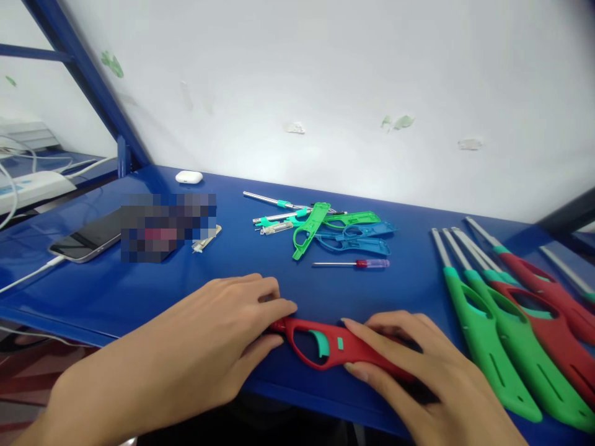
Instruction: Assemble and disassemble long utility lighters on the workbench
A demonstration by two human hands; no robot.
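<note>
While the left hand [227, 331] pinches the front end of a red lighter [357, 344], the right hand [446, 365] clasps its handle near the front edge of the blue table [251, 260]. Beyond lies a screwdriver [365, 264], then overlapping green casings [318, 218] and blue casings [367, 246]; green lighters [483, 347] lie rightward.

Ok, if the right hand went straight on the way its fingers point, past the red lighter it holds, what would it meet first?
Most likely the left hand, which holds the other end of the red lighter, roughly in line, though depth is uncertain.
</note>
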